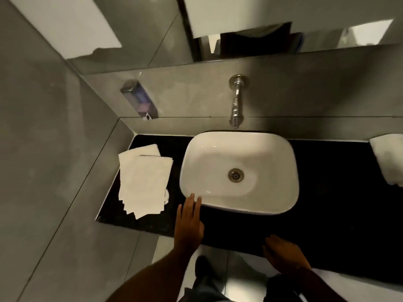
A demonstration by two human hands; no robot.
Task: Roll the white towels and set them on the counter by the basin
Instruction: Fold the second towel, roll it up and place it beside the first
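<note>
The left hand (189, 225) lies flat and empty on the black surface (327, 214), palm down, fingers straight and pressed together, their tips reaching the near left corner of the white basin (238, 172). The right hand (283, 250) rests at the front edge of the surface, well to the right of the left hand and nearer the person; it holds nothing, its fingers loosely spread and slightly curled. A stack of flat white towels (142, 180) lies unrolled on the surface just to the left of the left hand and a little beyond its fingertips, between the basin and the grey side wall; its layers are fanned so that several corners show at the near end. Another white towel (388, 159) sits far to the right of the right hand, beyond it, at the edge of view against the back wall; whether it is rolled or folded cannot be told. Beyond the left hand's fingertips, past the basin, a chrome tap (236, 101) projects from the wall, and a soap dispenser (139, 99) hangs on the wall beyond the stacked towels.
</note>
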